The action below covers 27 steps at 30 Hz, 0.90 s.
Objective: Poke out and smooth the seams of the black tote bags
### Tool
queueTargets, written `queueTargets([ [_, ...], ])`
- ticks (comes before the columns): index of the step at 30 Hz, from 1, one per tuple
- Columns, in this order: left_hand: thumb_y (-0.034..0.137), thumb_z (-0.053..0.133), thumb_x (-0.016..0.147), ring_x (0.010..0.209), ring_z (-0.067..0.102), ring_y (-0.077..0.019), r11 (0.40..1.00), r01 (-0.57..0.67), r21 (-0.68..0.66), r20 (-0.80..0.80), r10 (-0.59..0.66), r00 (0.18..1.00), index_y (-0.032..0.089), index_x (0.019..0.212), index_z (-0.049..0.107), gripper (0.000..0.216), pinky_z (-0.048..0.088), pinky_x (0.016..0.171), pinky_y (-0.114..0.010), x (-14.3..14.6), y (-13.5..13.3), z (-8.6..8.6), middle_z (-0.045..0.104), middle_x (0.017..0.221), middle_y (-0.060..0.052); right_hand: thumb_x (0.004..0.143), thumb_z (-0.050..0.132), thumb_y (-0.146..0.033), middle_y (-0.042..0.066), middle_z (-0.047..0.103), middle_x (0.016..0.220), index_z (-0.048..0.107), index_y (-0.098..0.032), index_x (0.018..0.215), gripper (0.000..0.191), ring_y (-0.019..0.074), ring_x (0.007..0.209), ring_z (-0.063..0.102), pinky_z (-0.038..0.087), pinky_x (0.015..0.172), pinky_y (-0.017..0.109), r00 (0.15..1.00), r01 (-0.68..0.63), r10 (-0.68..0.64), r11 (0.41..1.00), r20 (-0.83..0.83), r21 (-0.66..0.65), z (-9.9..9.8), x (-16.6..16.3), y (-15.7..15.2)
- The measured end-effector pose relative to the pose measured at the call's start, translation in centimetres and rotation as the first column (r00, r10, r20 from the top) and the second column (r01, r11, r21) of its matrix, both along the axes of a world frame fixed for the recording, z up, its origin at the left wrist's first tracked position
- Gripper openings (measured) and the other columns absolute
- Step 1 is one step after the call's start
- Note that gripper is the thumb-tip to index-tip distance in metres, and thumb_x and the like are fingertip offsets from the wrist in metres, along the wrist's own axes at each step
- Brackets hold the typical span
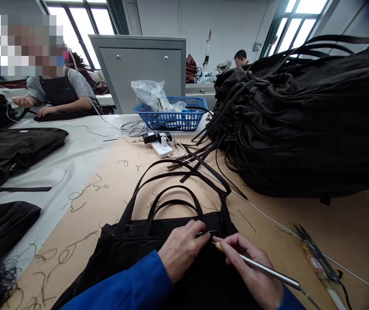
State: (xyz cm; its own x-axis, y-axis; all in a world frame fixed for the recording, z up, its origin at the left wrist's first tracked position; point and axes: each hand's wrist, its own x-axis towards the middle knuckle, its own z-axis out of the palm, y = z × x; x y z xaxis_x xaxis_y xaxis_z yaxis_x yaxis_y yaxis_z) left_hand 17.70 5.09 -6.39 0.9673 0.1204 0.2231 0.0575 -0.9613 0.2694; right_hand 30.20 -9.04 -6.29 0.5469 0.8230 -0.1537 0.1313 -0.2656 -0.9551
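Observation:
A black fabric bag (122, 254) with long strap handles lies on the brown table in front of me. My left hand (181, 249), in a blue sleeve, pinches the bag's zipper (208, 232) at the top edge. My right hand (252, 267) grips a thin silver metal tool (268, 271) like a pen, its tip pointing at the zipper beside my left fingers.
A big heap of black bags (300, 120) fills the right. Thread snips (316, 254) lie at the right front. A white power strip (161, 148) and a blue basket (174, 114) sit further back. Loose thread scraps litter the left. Another person (58, 92) works at the far left.

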Motion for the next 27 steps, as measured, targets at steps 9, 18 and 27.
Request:
queueTargets([
  [9,0.011,0.034,0.093,0.076,0.053,-0.0184,0.968,0.156,0.198,-0.048,-0.149,0.988,0.012,0.095,0.053,0.019,0.048,0.048,-0.026,-0.18,0.38,-0.83,0.056,0.092,-0.008,0.083,0.053,-0.053,0.005,0.068,0.086,0.061,-0.02,0.071,0.036,0.0205,0.082,0.063,0.043,0.064,0.023,0.999,-0.015,0.016,0.999,0.03,-0.043,-0.98,0.02,-0.23],
  [18,0.01,0.027,0.094,0.072,0.053,-0.0174,0.989,0.09,0.122,-0.001,-0.09,0.996,0.014,0.098,0.047,0.021,0.049,0.052,-0.026,-0.23,0.21,-1.02,0.056,0.086,-0.005,0.083,0.055,-0.047,0.005,0.07,0.098,0.066,-0.022,0.076,0.029,0.0228,0.097,0.063,0.047,0.075,0.025,0.998,-0.033,0.034,0.999,0.049,-0.028,-0.96,0.06,-0.18],
  [27,0.009,0.03,0.093,0.071,0.054,-0.0176,0.99,0.095,0.103,-0.002,-0.095,0.995,0.014,0.096,0.046,0.018,0.049,0.053,-0.026,-0.28,0.18,-1.21,0.054,0.084,-0.004,0.082,0.056,-0.049,0.009,0.071,0.095,0.07,-0.021,0.077,0.031,0.0257,0.095,0.064,0.049,0.082,0.031,0.995,-0.018,0.017,1.0,0.094,0.011,-0.98,-0.04,-0.14],
])
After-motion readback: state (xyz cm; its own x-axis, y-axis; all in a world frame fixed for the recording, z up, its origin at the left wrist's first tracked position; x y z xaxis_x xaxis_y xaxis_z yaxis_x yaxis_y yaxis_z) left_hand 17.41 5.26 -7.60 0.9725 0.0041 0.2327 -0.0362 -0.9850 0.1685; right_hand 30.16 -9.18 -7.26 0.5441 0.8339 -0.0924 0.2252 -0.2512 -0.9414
